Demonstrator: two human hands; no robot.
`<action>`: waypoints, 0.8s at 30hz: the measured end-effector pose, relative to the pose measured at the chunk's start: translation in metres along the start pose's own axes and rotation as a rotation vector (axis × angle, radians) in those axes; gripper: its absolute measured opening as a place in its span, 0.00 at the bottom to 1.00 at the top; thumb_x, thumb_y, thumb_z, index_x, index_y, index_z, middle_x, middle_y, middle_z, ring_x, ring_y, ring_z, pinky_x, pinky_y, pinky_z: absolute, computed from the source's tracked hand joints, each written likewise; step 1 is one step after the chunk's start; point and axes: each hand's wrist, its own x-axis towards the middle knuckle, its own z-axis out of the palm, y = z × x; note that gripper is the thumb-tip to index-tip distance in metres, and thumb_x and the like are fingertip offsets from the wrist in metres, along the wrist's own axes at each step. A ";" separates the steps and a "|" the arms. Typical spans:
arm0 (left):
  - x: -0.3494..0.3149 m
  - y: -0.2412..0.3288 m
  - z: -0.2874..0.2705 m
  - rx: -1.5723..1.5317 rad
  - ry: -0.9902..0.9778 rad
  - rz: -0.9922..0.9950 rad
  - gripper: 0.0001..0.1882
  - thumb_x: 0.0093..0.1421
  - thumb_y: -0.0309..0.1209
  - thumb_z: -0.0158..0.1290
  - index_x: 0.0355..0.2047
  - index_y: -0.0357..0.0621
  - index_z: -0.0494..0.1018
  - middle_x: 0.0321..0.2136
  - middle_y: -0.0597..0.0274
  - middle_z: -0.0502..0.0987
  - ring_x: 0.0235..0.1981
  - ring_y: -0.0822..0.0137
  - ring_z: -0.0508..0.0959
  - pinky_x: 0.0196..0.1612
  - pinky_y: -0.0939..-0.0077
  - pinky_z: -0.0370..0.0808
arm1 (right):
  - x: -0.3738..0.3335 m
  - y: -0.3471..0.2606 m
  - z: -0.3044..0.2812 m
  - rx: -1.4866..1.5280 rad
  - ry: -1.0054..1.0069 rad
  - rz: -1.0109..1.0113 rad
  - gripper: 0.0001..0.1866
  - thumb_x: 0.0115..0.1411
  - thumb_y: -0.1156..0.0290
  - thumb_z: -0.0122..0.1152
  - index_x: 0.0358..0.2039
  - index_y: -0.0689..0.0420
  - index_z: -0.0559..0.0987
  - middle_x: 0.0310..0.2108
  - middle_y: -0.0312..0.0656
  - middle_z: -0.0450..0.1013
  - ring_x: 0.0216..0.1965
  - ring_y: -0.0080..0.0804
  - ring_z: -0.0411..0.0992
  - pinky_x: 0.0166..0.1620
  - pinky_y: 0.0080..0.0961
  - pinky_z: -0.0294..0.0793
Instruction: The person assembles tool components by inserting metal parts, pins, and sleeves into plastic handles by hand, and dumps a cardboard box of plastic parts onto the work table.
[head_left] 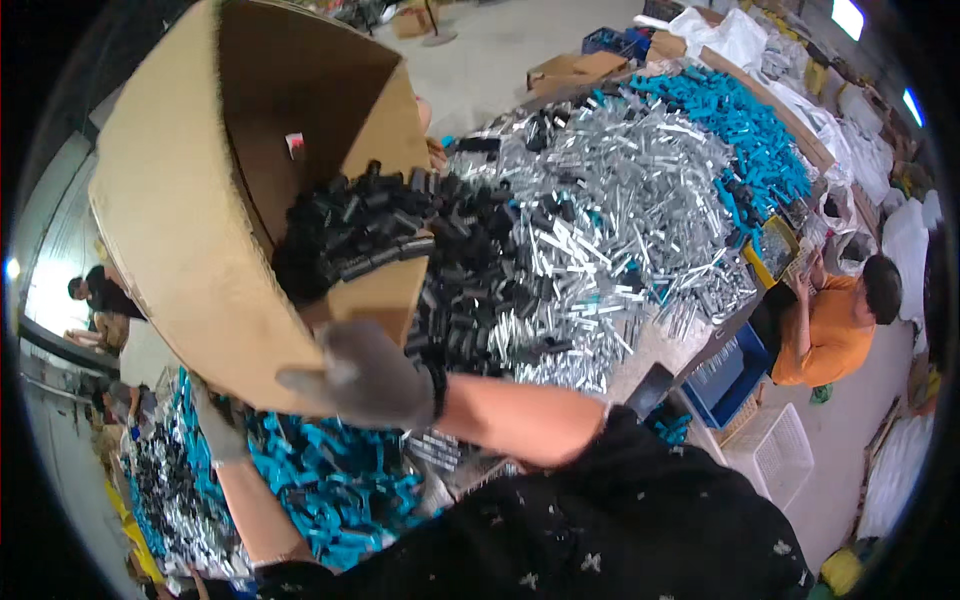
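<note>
A large cardboard box (185, 210) is tipped on its side, with its open mouth facing right. Black plastic parts (365, 215) lie inside it and run out at the mouth onto a dark heap (475, 290). My right hand (375, 380), in a grey glove, grips the box's near lower edge, thumb pointing left. Lower down at the left, my gloved left hand (222, 425) holds the box from beneath; its fingers are mostly hidden by the cardboard. Teal plastic parts (335, 475) are piled under and beside my left forearm.
Shiny clear and silvery pieces (640, 190) form a big heap beyond the black one, with teal parts (740, 120) behind. At right a person in orange (840, 325) sits by a blue tray (735, 375) and a white crate (770, 455). More people are at far left.
</note>
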 end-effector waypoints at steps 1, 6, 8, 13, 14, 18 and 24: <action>0.007 0.003 0.020 -0.011 -0.002 0.014 0.28 0.69 0.51 0.46 0.63 0.52 0.61 0.54 0.66 0.68 0.55 0.67 0.71 0.46 0.71 0.77 | 0.013 0.009 -0.018 -0.008 0.001 -0.016 0.13 0.56 0.62 0.65 0.37 0.56 0.82 0.29 0.51 0.77 0.30 0.44 0.76 0.30 0.37 0.73; -0.001 0.013 0.103 -0.097 -0.049 -0.106 0.23 0.67 0.50 0.51 0.55 0.52 0.65 0.49 0.67 0.71 0.47 0.70 0.75 0.39 0.74 0.79 | 0.014 0.031 -0.076 0.481 0.000 0.286 0.21 0.55 0.62 0.68 0.45 0.62 0.80 0.36 0.45 0.80 0.37 0.30 0.79 0.40 0.28 0.77; 0.000 0.010 0.111 0.000 -0.119 -0.112 0.23 0.66 0.50 0.52 0.53 0.53 0.65 0.46 0.67 0.73 0.43 0.68 0.77 0.38 0.76 0.79 | 0.010 0.030 -0.107 0.443 0.024 0.312 0.23 0.57 0.62 0.67 0.47 0.66 0.78 0.38 0.39 0.80 0.39 0.25 0.76 0.43 0.28 0.77; -0.019 -0.009 0.105 -0.030 -0.050 -0.151 0.21 0.67 0.50 0.50 0.51 0.51 0.65 0.46 0.64 0.74 0.44 0.66 0.77 0.40 0.74 0.80 | -0.002 0.028 -0.120 0.306 0.050 0.352 0.20 0.53 0.63 0.65 0.43 0.61 0.80 0.36 0.47 0.81 0.37 0.36 0.80 0.42 0.32 0.77; -0.030 -0.013 0.104 -0.093 -0.109 -0.143 0.22 0.67 0.50 0.49 0.53 0.51 0.65 0.47 0.64 0.74 0.47 0.66 0.77 0.42 0.72 0.80 | -0.006 0.033 -0.124 0.226 0.042 0.235 0.20 0.53 0.62 0.65 0.44 0.61 0.80 0.37 0.48 0.80 0.39 0.37 0.79 0.43 0.33 0.77; -0.034 -0.026 0.105 -0.284 -0.193 -0.262 0.31 0.67 0.59 0.42 0.61 0.52 0.63 0.54 0.60 0.73 0.53 0.63 0.76 0.49 0.62 0.80 | -0.031 0.033 -0.151 0.293 -0.005 0.241 0.24 0.54 0.61 0.66 0.47 0.61 0.78 0.39 0.53 0.79 0.41 0.42 0.79 0.46 0.34 0.75; 0.007 -0.102 0.073 -0.319 -0.263 -0.641 0.36 0.66 0.62 0.39 0.61 0.49 0.63 0.57 0.57 0.72 0.55 0.55 0.75 0.51 0.57 0.79 | -0.089 0.043 -0.100 0.099 0.145 0.254 0.25 0.55 0.59 0.67 0.49 0.61 0.76 0.37 0.56 0.77 0.41 0.54 0.76 0.45 0.36 0.75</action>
